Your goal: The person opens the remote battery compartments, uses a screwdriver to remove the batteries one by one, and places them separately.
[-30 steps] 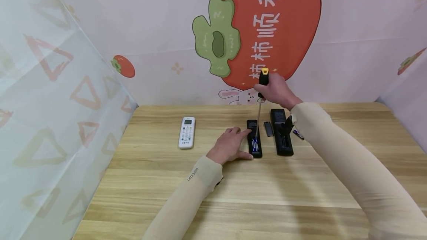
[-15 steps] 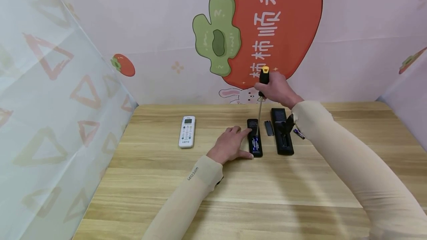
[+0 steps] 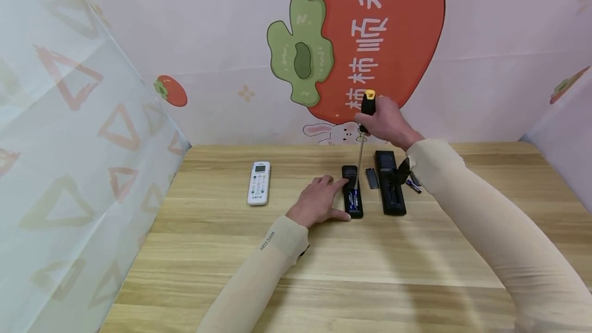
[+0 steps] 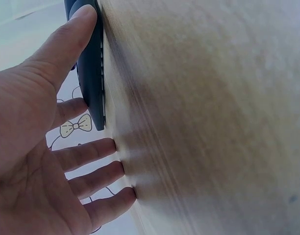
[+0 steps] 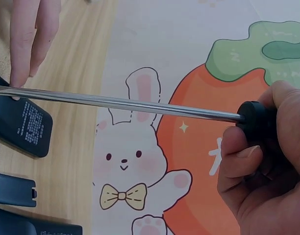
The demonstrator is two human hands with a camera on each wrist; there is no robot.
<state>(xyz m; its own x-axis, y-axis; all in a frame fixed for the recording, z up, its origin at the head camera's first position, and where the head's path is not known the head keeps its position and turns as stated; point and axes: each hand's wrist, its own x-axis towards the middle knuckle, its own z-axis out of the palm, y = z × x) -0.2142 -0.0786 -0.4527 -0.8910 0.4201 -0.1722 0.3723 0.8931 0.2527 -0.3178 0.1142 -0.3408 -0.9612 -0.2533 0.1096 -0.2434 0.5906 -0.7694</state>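
A small black remote control [image 3: 350,172] lies back up on the wooden table, with blue batteries [image 3: 353,200] showing in its uncovered compartment. My left hand [image 3: 318,202] steadies it from the left, index finger at its upper part and thumb at its near end. In the left wrist view, the other fingers rest their tips on the table. With my right hand [image 3: 389,123] I grip the black and yellow handle of a screwdriver [image 5: 140,105]. It stands nearly upright, its tip down at the far end of the batteries. Fingers hide part of the handle.
Right of that remote lie a loose black battery cover [image 3: 372,178] and a larger black remote [image 3: 385,160] with its compartment uncovered. A loose battery [image 3: 413,186] lies beside my right sleeve. A white remote [image 3: 259,184] is at the left. A printed cloth [image 3: 222,40] hangs behind the table.
My right hand and the screwdriver handle have shifted slightly up and right, while the tip stays close to the batteries. My left hand and the small remote have stayed put.
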